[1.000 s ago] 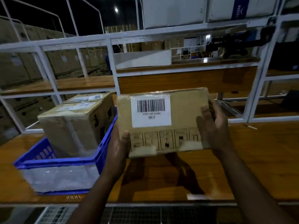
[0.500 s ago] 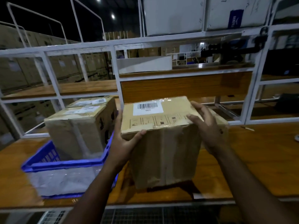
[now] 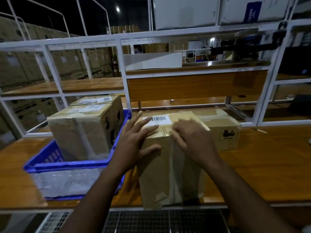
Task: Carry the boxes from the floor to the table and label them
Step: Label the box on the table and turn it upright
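Blue plastic crate (image 3: 50, 158) w/ clear film on its near wall, lower left of frame. White metal shelf frame (image 3: 121, 64) across the middle, wooden shelf boards (image 3: 90, 84) in it. Dark metal grating (image 3: 151, 221) along bottom edge. Stacked brown cartons (image 3: 21, 64) in dim upper-left background.

blue crate (image 3: 50, 163) left, open table (image 3: 262, 165) right

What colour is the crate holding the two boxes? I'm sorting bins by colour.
Blue; the crate shows best in the head view, left of the hands.
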